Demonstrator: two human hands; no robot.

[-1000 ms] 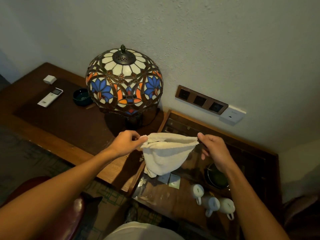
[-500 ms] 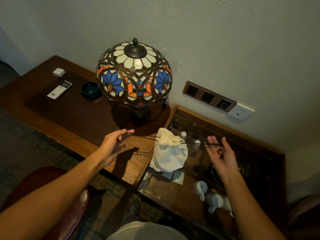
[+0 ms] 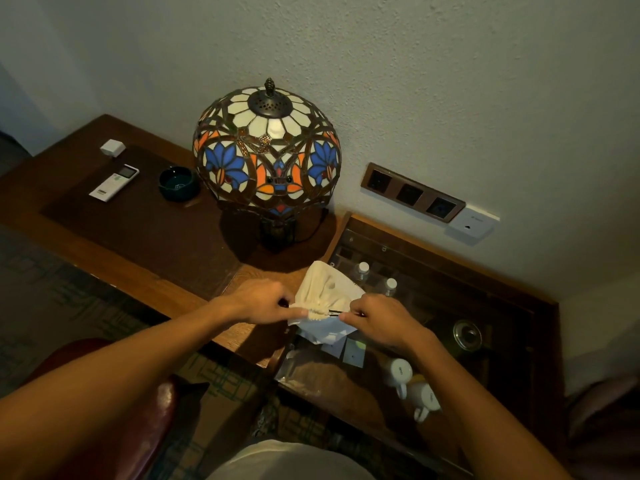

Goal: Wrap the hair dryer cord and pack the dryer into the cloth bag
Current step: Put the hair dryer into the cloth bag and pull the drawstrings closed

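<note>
A cream cloth bag lies over the seam between the wooden desk and the glass-topped cabinet, bulging, its mouth gathered tight toward me. The hair dryer is hidden, inside the bag as far as I can tell. My left hand pinches the gathered mouth from the left. My right hand grips the dark drawstring just right of the gathers. Both hands sit close together at the bag's mouth.
A stained-glass lamp stands right behind the bag on the desk. A remote, white box and dark ashtray lie far left. The cabinet holds bottles, white mugs and a kettle. Wall sockets are behind.
One second ago I held the bag open in the air. Then I pulled the drawstrings apart, cinching it. Now my hands have come together at the gathered mouth, and the bag rests down.
</note>
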